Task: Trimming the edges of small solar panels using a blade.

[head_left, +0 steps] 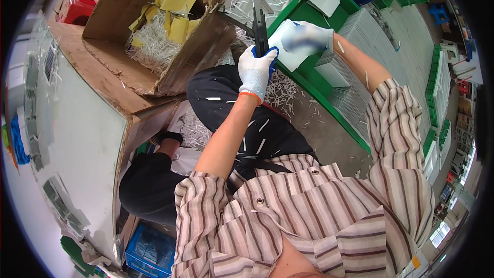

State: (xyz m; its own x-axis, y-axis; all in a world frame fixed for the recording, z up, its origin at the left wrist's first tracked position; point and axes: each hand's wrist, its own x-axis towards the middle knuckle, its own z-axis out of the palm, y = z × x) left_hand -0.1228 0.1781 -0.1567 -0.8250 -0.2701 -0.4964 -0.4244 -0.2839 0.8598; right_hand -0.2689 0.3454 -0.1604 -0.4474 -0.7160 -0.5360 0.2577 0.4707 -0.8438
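left hand [256, 70], gloved, was closed tight around the dark handles of the scissors [258, 25], blades pointing up and away from the body. right hand [307, 37], also gloved, had its fingers curled over a stack of white sheets [288, 46], held just right of the scissors, touching the blades or nearly; couldn't tell which. green tray [309, 80] lay right of the scissors with more grey sheets. cardboard box [154, 25] of white and yellow offcuts sat left of the scissors.
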